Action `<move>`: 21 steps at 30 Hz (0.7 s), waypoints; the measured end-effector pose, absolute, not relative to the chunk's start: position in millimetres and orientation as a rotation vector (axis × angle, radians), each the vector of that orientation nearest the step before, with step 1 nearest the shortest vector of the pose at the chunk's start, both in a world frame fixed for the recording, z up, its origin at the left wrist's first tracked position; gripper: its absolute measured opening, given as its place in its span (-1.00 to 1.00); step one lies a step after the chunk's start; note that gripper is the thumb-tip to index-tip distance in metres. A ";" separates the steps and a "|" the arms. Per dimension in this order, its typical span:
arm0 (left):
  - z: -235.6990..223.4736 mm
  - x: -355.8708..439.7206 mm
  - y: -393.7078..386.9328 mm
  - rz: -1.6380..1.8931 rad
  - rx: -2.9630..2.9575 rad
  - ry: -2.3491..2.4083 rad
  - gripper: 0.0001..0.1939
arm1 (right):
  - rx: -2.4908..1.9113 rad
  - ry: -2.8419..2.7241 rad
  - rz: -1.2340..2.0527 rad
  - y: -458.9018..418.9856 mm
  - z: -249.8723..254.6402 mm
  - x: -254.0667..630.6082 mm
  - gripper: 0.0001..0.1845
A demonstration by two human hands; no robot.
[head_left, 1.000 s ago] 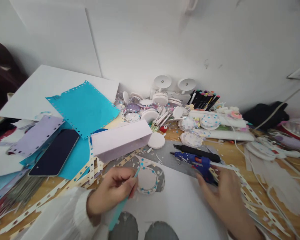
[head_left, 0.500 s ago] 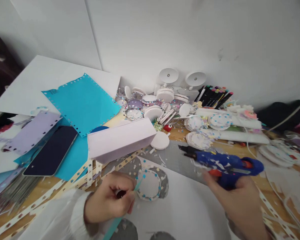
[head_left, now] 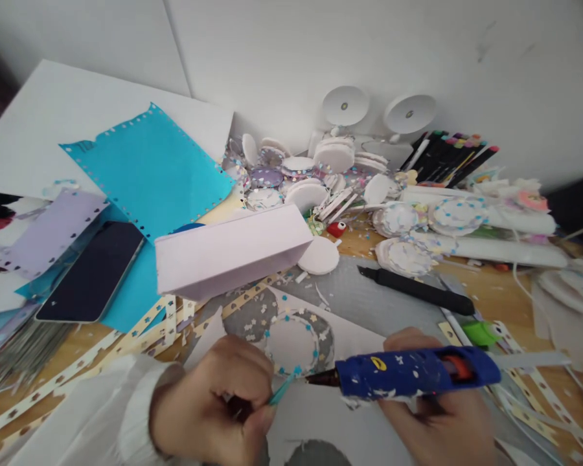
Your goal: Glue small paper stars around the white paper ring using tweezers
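Observation:
My left hand [head_left: 214,404] is closed on teal tweezers [head_left: 280,391], most of which my fingers hide. At their tips is a small blue star [head_left: 297,371]. My right hand [head_left: 442,424] grips a blue hot glue gun [head_left: 393,374] specked with white bits. The gun points left, its dark nozzle close to the star and tweezer tips; I cannot tell whether they touch. Just beyond the tips lies a white paper disc [head_left: 291,343] edged with blue and cream stars. It rests on a white sheet [head_left: 344,421] with round cut-outs.
Behind the disc stands a pale lilac box [head_left: 233,249]. A black craft knife [head_left: 418,289] lies on the grey mat [head_left: 354,285]. To the left are a phone [head_left: 92,272] and blue punched paper [head_left: 155,171]. Decorated discs [head_left: 306,194] and markers [head_left: 451,158] crowd the wall.
The glue gun has moved left and down, bringing its nozzle beside the tweezer tips and uncovering the craft knife. My left hand has shifted slightly, with the tips now at the disc's near edge.

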State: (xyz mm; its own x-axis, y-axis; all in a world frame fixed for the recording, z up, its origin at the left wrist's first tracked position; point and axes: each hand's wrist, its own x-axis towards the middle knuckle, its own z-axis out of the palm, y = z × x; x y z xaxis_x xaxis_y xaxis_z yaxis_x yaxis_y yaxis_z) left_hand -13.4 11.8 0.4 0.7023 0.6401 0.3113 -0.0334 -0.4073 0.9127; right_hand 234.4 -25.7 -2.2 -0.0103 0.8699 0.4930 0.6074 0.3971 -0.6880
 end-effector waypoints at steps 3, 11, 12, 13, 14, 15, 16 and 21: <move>2.4 -12.7 11.4 0.795 1.849 0.459 -0.65 | -1.315 -1.728 0.326 -25.8 -2.2 234.1 -0.82; 6.8 -11.9 12.4 0.705 1.835 0.469 -0.64 | -1.329 -1.762 0.285 -24.0 2.0 232.0 -0.88; 6.3 -12.0 12.6 0.707 1.841 0.466 -0.64 | -1.329 -1.765 0.280 -24.1 2.3 232.0 -0.88; 5.7 -12.0 12.6 0.712 1.846 0.459 -0.64 | -1.331 -1.766 0.275 -24.2 2.2 232.1 -0.88; 5.2 -12.1 12.7 0.715 1.849 0.456 -0.64 | -1.332 -1.766 0.271 -24.2 1.8 232.2 -0.87; 4.8 -12.2 12.6 0.717 1.848 0.457 -0.64 | -1.335 -1.766 0.269 -24.2 1.2 232.4 -0.87; 4.6 -12.3 12.6 0.718 1.844 0.453 -0.64 | -1.342 -1.764 0.270 -24.0 0.6 232.6 -0.87; 6.9 -11.7 12.5 0.744 1.818 0.448 -0.65 | -1.305 -1.754 0.287 -21.8 -0.5 231.8 -0.85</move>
State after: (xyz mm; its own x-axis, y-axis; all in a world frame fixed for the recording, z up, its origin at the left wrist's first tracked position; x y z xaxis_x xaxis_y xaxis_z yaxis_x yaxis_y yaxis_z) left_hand -11.7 12.5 6.9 0.7343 0.6205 0.2754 -0.0466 -0.3586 0.9323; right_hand 231.8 -21.8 -0.5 -0.0345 0.8544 0.5185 0.6448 0.4154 -0.6416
